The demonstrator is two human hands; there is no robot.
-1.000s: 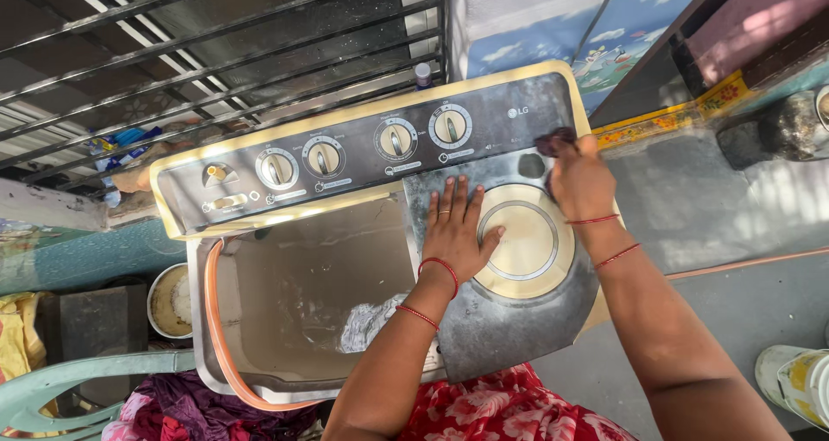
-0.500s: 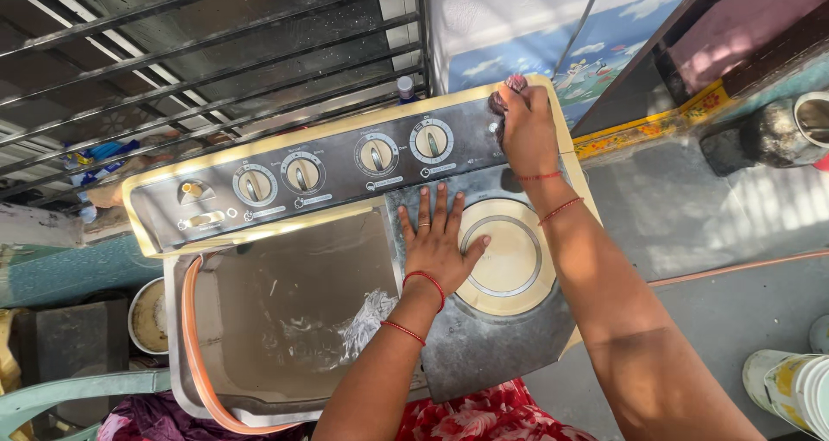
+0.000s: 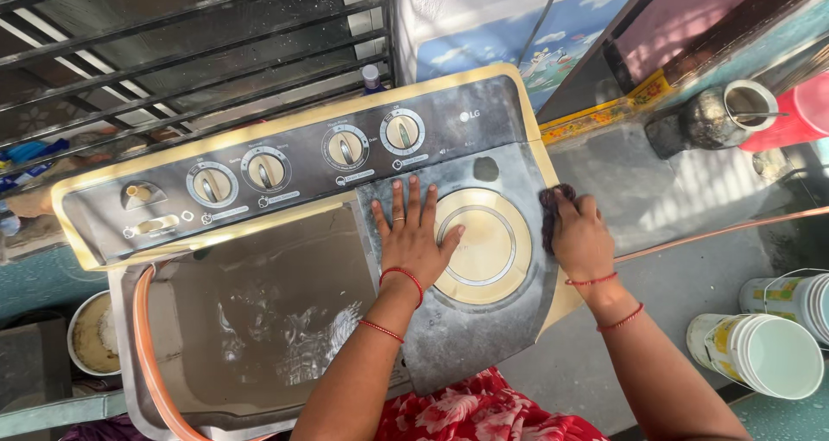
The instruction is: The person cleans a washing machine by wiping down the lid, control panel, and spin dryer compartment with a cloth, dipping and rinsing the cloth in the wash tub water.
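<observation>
1. The left hand point(image 3: 413, 238) lies flat on the grey lid point(image 3: 466, 320) of the washing machine point(image 3: 285, 121), palm down. Its fingers are spread wide and straight and grip nothing. The thumb reaches onto the round cream window point(image 3: 479, 247) set in that lid.
2. The right hand point(image 3: 583, 238) sits at the right edge of the lid, at about the height of the window. Its fingers are curled tight around a dark cloth point(image 3: 551, 203), bunched up and pressed against the lid's right rim.
3. The cloth shows only as a small dark wad above and left of the knuckles; the rest is hidden under the hand.
4. Both wrists wear thin red bangles.
5. Along the back edge of the machine runs a dark control panel point(image 3: 449, 134) with four round dials point(image 3: 345, 147) in a row and a small switch area at its left end.
6. The left part of the machine is an open tub point(image 3: 259, 311) with wet, shiny walls. An orange hose point(image 3: 142, 346) curves along its left rim.
7. Beyond the machine's right side, on the floor, stand white buckets point(image 3: 768, 350) near the lower right corner of the view. A dark metal pot point(image 3: 708, 117) sits further back beside something red.
8. A red flowered garment point(image 3: 484, 411) shows at the bottom edge, just below the lid's front.
</observation>
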